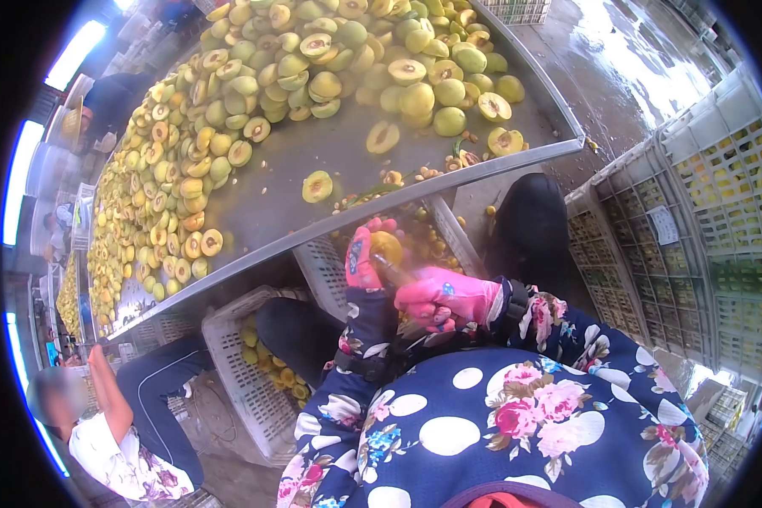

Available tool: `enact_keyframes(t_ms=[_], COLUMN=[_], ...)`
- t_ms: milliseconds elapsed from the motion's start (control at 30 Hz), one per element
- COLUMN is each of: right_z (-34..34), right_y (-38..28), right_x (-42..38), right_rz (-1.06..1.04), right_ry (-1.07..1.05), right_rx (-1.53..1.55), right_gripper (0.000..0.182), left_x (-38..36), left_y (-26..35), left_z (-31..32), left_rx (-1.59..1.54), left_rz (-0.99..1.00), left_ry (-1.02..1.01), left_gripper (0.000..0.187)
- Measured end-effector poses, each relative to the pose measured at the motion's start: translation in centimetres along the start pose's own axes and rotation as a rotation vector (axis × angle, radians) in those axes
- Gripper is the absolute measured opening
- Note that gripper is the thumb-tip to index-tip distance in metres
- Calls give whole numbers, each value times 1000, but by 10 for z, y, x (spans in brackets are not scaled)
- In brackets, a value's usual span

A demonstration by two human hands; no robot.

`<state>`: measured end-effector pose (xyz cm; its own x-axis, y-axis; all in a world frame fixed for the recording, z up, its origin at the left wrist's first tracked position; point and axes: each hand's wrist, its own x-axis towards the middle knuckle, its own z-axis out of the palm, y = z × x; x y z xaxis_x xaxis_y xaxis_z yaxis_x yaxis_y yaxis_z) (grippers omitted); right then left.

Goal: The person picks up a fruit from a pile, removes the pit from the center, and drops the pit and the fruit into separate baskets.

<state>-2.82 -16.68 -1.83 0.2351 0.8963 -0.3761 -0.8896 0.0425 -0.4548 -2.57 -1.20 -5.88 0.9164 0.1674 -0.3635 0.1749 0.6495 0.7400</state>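
Observation:
In a pink glove, my left hand (364, 261) is wrapped around a yellow fruit half (387, 248) just below the table edge. My right hand (449, 296), also gloved in pink, is closed in a fist close beside it. A thin, blurred tool (398, 274) runs from the right fist to the fruit; its exact kind is hard to make out. Above the hands, the metal table (271, 190) carries a large heap of green-yellow fruit halves (313, 76), many with brown pits or hollows showing. One loose half (317, 186) lies cut side up near the edge.
Below my hands is a white crate (322, 269) with fruit scraps. Another crate (237, 372) holding fruit halves stands at my left leg. Stacked crates (677, 220) of fruit rise at right. Another person (127, 449) sits at lower left. The table's raised metal rim (381, 206) crosses ahead.

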Motion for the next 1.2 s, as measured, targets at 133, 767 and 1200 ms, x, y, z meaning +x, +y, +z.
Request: enact_keyframes(t_ms=[133, 767, 1200], right_z=[0, -22, -16], right_y=[4, 0, -18], right_x=[3, 8, -12], right_rz=[-52, 50, -107], right_ry=[-28, 241, 370], right_rx=[4, -456, -407], right_gripper=[18, 24, 24], left_x=[-6, 25, 99], left_y=[3, 195, 99], left_z=[7, -209, 11], left_rx=[-38, 1644, 762], left_rz=[68, 508, -2], left_ry=[101, 444, 148], left_gripper=[35, 30, 36])
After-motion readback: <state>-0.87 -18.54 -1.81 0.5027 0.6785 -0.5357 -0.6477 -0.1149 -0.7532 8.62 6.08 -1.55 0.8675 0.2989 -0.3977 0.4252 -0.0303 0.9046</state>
